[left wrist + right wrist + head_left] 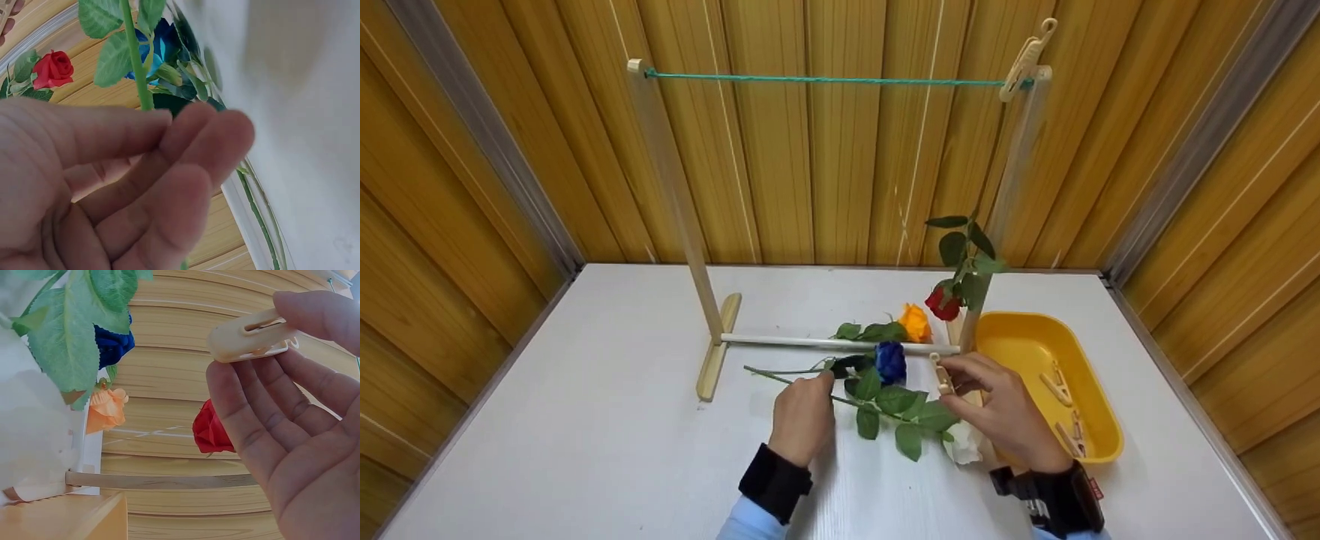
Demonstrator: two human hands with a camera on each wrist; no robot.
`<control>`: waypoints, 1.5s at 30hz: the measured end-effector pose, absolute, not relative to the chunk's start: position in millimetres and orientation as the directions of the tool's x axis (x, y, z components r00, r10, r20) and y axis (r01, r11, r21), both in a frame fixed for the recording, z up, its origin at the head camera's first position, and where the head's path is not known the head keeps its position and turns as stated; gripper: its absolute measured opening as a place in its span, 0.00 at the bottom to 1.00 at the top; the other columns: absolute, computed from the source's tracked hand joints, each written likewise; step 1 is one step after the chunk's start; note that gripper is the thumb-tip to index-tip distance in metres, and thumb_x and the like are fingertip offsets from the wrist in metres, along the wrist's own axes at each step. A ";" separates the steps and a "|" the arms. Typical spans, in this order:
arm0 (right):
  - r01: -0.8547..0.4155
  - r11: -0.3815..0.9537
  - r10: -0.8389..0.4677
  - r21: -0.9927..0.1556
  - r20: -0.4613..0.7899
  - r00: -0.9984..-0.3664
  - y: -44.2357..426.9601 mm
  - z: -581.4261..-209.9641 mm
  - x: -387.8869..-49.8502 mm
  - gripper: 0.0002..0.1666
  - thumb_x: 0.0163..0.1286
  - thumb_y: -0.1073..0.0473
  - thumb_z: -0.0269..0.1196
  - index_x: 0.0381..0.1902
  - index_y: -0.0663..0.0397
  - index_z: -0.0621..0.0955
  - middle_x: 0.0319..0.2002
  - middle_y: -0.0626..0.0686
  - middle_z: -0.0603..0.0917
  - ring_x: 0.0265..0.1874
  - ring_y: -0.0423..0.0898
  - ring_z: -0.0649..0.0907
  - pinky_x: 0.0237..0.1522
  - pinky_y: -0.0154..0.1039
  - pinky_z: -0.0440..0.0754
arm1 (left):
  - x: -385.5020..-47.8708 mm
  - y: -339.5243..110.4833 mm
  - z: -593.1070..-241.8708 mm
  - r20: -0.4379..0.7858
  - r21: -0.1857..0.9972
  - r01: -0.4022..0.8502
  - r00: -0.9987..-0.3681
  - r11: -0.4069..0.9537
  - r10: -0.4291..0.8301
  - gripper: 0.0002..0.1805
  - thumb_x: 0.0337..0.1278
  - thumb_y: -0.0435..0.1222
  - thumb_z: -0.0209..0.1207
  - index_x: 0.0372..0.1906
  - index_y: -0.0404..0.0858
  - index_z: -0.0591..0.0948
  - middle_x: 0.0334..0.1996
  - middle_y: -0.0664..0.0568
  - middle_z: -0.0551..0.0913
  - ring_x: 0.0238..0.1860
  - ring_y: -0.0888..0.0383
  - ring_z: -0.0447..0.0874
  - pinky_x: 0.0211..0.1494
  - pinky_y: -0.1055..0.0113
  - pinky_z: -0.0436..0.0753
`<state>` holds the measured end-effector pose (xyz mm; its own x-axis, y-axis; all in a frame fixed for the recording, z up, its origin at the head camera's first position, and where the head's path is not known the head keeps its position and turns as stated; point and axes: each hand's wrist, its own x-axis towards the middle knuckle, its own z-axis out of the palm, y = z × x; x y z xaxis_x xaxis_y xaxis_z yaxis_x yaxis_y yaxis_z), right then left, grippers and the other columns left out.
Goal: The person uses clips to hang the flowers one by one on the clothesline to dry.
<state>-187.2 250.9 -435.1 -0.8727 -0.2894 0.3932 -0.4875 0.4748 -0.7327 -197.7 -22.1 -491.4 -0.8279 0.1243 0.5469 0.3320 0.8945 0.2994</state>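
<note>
While left hand (802,420) is pinching white rose (962,444) by stem (135,56) over surface (622,450), right hand (997,409) is gripping clothespin (942,377). Rose: probably handling light; petals (964,448) likely crushing easily; stem offering stiffer hold.

We can read no words, brand names, numbers or signs in any of the three views. We do see a small red rectangular tag (1095,489) beside the person's right black wristband (1061,495), but its pale marks are too small for us to make out.

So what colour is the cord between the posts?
The cord is teal green, clearest in the head view.
</note>
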 end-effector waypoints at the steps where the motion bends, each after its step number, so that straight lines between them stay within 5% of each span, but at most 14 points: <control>1: -0.488 0.473 -0.289 -0.733 0.394 -0.872 250.8 -435.2 -187.3 0.23 0.64 0.73 0.69 0.57 0.57 0.85 0.49 0.50 0.86 0.40 0.39 0.85 0.45 0.38 0.87 | -197.6 -22.2 -489.7 0.542 0.339 0.330 -0.834 0.881 0.104 0.13 0.44 0.19 0.61 0.22 0.38 0.75 0.18 0.42 0.83 0.19 0.43 0.83 0.19 0.52 0.77; 7: -0.479 0.473 -0.285 -0.739 0.386 -0.877 250.8 -435.0 -188.7 0.23 0.64 0.72 0.71 0.57 0.57 0.85 0.48 0.49 0.86 0.40 0.41 0.85 0.46 0.37 0.87 | -199.8 -23.7 -479.9 0.509 0.557 0.335 -0.861 0.760 0.007 0.09 0.53 0.20 0.60 0.27 0.37 0.77 0.19 0.46 0.83 0.20 0.50 0.83 0.22 0.58 0.77; 15: -0.484 0.466 -0.294 -0.741 0.386 -0.874 251.3 -432.4 -189.8 0.22 0.63 0.71 0.72 0.56 0.56 0.85 0.45 0.49 0.86 0.38 0.41 0.85 0.45 0.37 0.87 | -204.7 -23.3 -470.0 0.578 0.651 0.384 -0.810 0.655 -0.100 0.07 0.61 0.24 0.64 0.31 0.37 0.81 0.19 0.52 0.82 0.19 0.61 0.78 0.24 0.66 0.76; 20: -0.464 0.466 -0.282 -0.753 0.371 -0.885 251.0 -431.2 -189.1 0.22 0.64 0.71 0.72 0.56 0.57 0.85 0.46 0.49 0.86 0.39 0.43 0.85 0.46 0.35 0.87 | -205.1 -23.4 -462.6 0.617 0.666 0.432 -0.777 0.608 -0.125 0.05 0.61 0.24 0.64 0.33 0.35 0.83 0.23 0.51 0.86 0.24 0.59 0.85 0.28 0.65 0.82; 45: -0.532 0.435 -0.267 -0.727 0.460 -0.847 251.0 -418.8 -187.8 0.22 0.61 0.71 0.73 0.54 0.62 0.84 0.41 0.50 0.85 0.37 0.40 0.85 0.42 0.31 0.86 | -211.5 -22.4 -398.1 0.713 0.538 0.587 -0.700 0.604 0.045 0.08 0.62 0.21 0.58 0.37 0.33 0.84 0.25 0.50 0.82 0.24 0.60 0.79 0.28 0.68 0.79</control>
<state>-187.8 251.0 -418.8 -0.8469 -0.2667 0.4600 -0.5317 0.4352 -0.7266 -211.5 -22.4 -398.1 -0.6999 0.0451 0.7128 0.5874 0.6042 0.5384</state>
